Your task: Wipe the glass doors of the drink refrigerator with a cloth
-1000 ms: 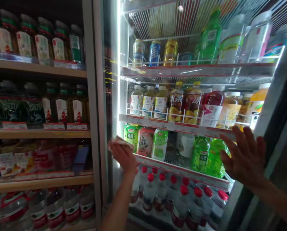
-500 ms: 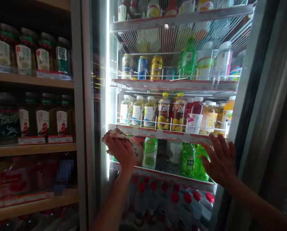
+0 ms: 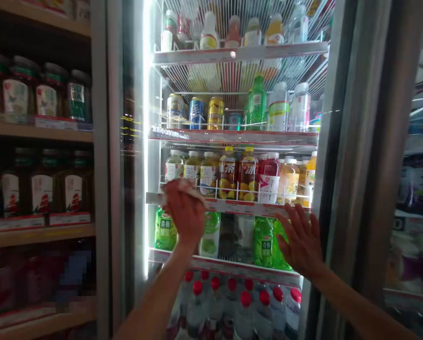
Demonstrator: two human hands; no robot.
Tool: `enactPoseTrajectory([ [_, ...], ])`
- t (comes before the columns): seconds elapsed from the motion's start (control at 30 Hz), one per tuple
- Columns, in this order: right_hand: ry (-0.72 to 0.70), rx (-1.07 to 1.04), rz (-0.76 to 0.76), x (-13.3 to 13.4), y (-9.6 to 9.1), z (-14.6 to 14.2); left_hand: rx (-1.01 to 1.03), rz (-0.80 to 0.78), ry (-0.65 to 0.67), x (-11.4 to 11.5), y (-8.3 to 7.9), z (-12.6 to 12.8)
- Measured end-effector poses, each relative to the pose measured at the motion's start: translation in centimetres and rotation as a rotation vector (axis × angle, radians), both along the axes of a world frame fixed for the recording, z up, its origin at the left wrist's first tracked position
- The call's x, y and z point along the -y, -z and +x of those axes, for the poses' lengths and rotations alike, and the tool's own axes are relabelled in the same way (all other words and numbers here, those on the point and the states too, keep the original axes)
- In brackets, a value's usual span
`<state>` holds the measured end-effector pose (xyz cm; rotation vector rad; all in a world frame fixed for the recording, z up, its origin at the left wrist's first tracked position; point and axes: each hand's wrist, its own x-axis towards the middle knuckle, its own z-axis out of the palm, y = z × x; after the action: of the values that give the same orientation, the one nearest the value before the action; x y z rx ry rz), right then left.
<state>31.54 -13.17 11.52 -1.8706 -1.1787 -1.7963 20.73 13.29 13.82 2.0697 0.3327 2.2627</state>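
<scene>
My left hand (image 3: 187,215) presses a crumpled cloth (image 3: 192,190) toward the glass front of a lit drinks cooler, at the height of a shelf edge (image 3: 254,208). The cloth looks pale with reddish patches and is partly hidden by my fingers. To the right, my right hand (image 3: 301,241) is spread with fingers apart, close to or on the glass beside the cooler's metal frame (image 3: 339,189). Behind it stand green bottles (image 3: 266,243). Tea bottles with yellow caps (image 3: 228,172) stand between the two hands, one shelf up.
On the left, wooden shelves (image 3: 37,236) carry rows of dark bottles (image 3: 43,189). A bright light strip (image 3: 146,141) runs down the cooler's left side. Red-capped water bottles (image 3: 245,307) fill its bottom. More shelved goods (image 3: 415,189) show beyond the frame at far right.
My left hand has moved the cloth up and right across the glass, from beside the light strip to the shelf edge. My right hand stays spread. The view has swung right.
</scene>
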Motion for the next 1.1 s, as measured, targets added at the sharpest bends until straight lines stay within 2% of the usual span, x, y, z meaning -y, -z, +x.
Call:
enactPoseTrajectory([
  [0.07,-0.015,0.01,-0.003,0.2,0.0,0.2,-0.151,0.378,0.041,4.1,0.4,2.1],
  [0.1,-0.02,0.028,-0.012,0.4,-0.1,0.3,-0.197,0.498,0.074,5.4,0.6,2.9],
  [0.13,-0.027,0.049,-0.023,0.5,-0.1,0.4,-0.222,0.548,0.083,5.8,0.5,3.2],
  [0.17,-0.036,0.069,-0.036,0.7,-0.2,0.4,-0.21,0.542,0.074,5.2,0.3,3.1],
  [0.2,-0.044,0.082,-0.046,0.8,-0.2,0.5,-0.157,0.472,0.043,4.0,-0.1,2.7],
  [0.3,-0.035,0.071,-0.047,0.7,-0.2,0.4,0.104,0.076,-0.079,-0.6,-1.9,1.0],
  [0.37,-0.018,0.06,-0.042,0.4,-0.1,0.4,0.163,-0.065,-0.094,-0.7,-2.7,1.2],
  [0.43,-0.012,0.055,-0.037,0.3,0.1,0.3,0.066,0.064,-0.045,2.5,-3.0,2.5],
  [0.5,-0.021,0.06,-0.038,0.6,0.0,0.2,-0.076,0.363,0.034,6.1,-3.0,4.1],
  [0.53,-0.028,0.06,-0.051,0.9,-0.2,0.2,-0.13,0.489,0.065,7.1,-3.1,4.5],
  [0.57,-0.033,0.058,-0.068,1.2,-0.5,0.2,-0.16,0.56,0.078,7.1,-3.3,4.5],
  [0.6,-0.035,0.055,-0.076,1.6,-0.9,0.3,-0.157,0.554,0.066,6.1,-3.6,4.1],
  [0.63,-0.03,0.051,-0.062,1.9,-1.4,0.3,-0.126,0.482,0.037,4.3,-3.9,3.5],
  [0.73,0.028,0.022,0.064,2.4,-2.9,0.8,0.1,0.036,-0.094,-2.1,-4.8,0.9],
  [0.77,0.053,0.01,0.107,2.4,-3.2,1.0,0.162,-0.069,-0.122,-3.2,-4.7,0.4],
  [0.8,0.072,-0.004,0.13,2.2,-3.4,1.1,0.196,-0.123,-0.136,-3.4,-4.4,0.2],
  [0.87,0.093,-0.024,0.141,1.9,-3.4,1.4,0.147,-0.039,-0.121,-1.2,-3.4,0.9],
  [0.93,0.096,-0.005,0.14,1.7,-3.2,1.5,-0.022,0.238,-0.053,2.2,-2.3,2.1],
  [1.0,0.084,0.0,0.129,1.7,-3.0,1.5,-0.191,0.501,0.011,3.7,-2.0,2.5],
  [1.03,0.079,0.003,0.132,1.7,-2.9,1.4,-0.238,0.567,0.026,3.2,-2.3,2.2],
  [1.07,0.069,0.0,0.141,1.7,-2.9,1.3,-0.231,0.555,0.021,1.9,-2.8,1.6],
  [1.1,0.062,-0.016,0.157,1.6,-2.9,1.2,-0.169,0.473,0.0,0.0,-3.5,0.8],
])
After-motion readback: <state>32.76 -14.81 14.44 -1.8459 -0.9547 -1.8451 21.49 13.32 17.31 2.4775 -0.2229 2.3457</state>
